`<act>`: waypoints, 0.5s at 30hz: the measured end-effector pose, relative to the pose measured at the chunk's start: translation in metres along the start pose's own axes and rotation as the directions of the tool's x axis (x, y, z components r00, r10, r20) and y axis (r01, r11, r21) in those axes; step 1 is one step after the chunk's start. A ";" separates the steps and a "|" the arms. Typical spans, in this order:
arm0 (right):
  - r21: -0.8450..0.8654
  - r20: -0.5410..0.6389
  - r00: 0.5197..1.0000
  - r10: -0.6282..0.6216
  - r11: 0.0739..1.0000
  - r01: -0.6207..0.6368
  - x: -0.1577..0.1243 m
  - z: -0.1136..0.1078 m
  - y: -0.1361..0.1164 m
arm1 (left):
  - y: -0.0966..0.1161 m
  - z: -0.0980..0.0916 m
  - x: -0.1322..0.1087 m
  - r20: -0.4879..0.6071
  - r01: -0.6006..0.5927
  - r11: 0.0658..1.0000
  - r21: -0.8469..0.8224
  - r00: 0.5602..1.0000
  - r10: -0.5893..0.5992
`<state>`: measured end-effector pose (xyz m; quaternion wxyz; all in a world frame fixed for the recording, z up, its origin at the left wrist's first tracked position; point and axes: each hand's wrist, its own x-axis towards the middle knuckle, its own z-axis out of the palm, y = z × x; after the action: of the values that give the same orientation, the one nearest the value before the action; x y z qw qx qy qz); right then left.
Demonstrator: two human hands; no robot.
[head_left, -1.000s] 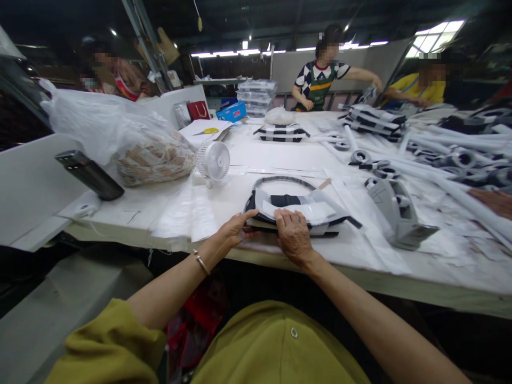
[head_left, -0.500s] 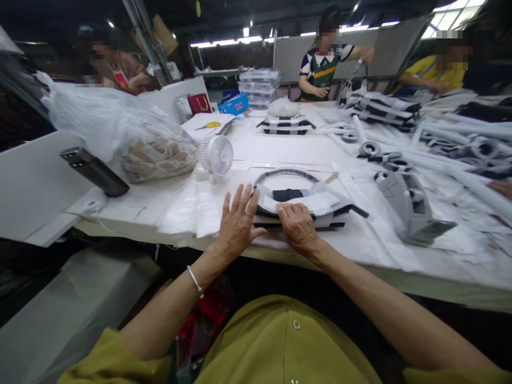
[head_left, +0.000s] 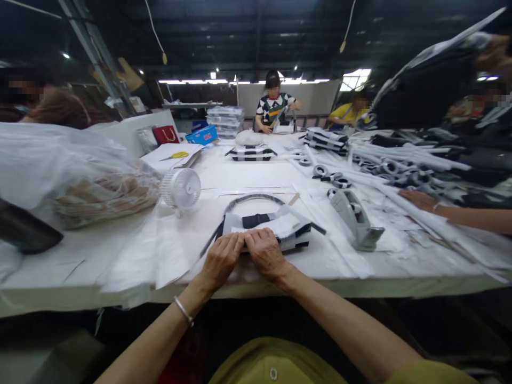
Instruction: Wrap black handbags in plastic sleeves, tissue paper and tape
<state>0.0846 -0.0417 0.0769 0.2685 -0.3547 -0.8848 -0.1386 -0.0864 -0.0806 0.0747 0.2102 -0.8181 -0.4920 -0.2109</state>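
A black-and-white bag [head_left: 298, 234] lies flat on the white table [head_left: 256, 176] in front of me, its looped handle [head_left: 256, 198] pointing away. White wrapping paper [head_left: 285, 223] covers part of it. My left hand [head_left: 224, 258] is closed on the bag's near edge, fingertips curled over the white paper. Right beside it, touching at the fingertips, my right hand [head_left: 267, 253] grips the same edge. What lies under the fingers is hidden. To the right stands a grey tape dispenser [head_left: 356, 221].
A white fan [head_left: 182, 189] and a plastic sack of brown pieces [head_left: 108, 194] stand to the left. Yellow-handled scissors [head_left: 178, 155] lie behind the fan. Wrapped strips and rings [head_left: 384, 165] pile up at right, near another person's hand [head_left: 420, 200]. Another wrapped bag [head_left: 251, 153] lies farther back.
My left hand, spread beside the bag before, has closed on its near edge next to my right hand. My right hand has shifted left along the bag. The camera has tilted up.
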 end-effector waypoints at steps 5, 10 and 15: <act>-0.050 -0.046 0.999 -0.001 0.999 -0.002 -0.014 -0.014 0.019 | -0.013 0.004 -0.010 -0.184 -0.083 0.989 0.119 0.977 0.104; -0.105 -0.125 0.992 -0.003 0.994 -0.010 -0.040 0.002 0.036 | -0.015 0.004 -0.015 -0.222 -0.113 0.980 0.166 0.964 0.149; 0.000 -0.097 0.995 0.028 1.000 -0.028 -0.042 -0.002 0.032 | -0.017 0.009 -0.020 -0.243 -0.126 0.974 0.187 0.955 0.171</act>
<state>0.1331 -0.0434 0.0563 0.3127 -0.3603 -0.8656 -0.1522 -0.1085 -0.0826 0.0587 0.3567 -0.7975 -0.4136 -0.2564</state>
